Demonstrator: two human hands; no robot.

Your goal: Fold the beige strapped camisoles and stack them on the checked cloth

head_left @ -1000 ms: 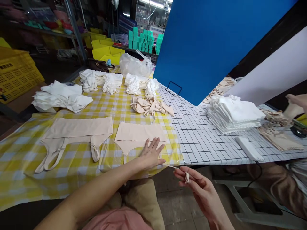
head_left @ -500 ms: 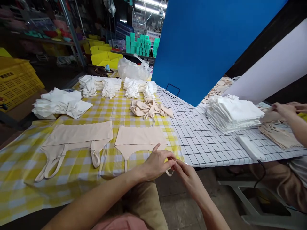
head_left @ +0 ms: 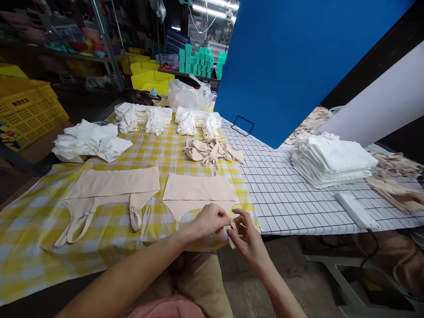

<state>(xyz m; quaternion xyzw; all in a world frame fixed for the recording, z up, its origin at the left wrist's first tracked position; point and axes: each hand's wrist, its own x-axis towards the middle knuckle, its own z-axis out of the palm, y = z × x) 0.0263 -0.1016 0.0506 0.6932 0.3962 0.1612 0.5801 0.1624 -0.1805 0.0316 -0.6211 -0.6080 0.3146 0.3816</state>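
A beige strappy top (head_left: 198,187) lies flat on the yellow checked cloth in front of me, its straps toward my lap. At its lower right corner, my left hand (head_left: 210,220) pinches at the pale shoulder strap (head_left: 233,234) with bent fingers. My right hand (head_left: 247,238) faces it with curved fingers, the strap between thumb and fingers. Part of the strap loops down over the table edge; the exact grip point is hidden by the fingertips. To the left, a second beige top (head_left: 114,181) is spread out with its straps pointing toward me.
White folded tops (head_left: 149,115), a crumpled beige pile (head_left: 212,151) and a loose white heap (head_left: 94,140) sit farther back. Rightward are a blue panel (head_left: 274,75), a white stack (head_left: 333,159), a white power strip (head_left: 356,211) and a co-worker's hand (head_left: 417,196).
My hands have drawn slightly apart, and my right fingers are now more spread around the strap. At the right, the co-worker's raised hands have gone from where they were. The view has shifted slightly.
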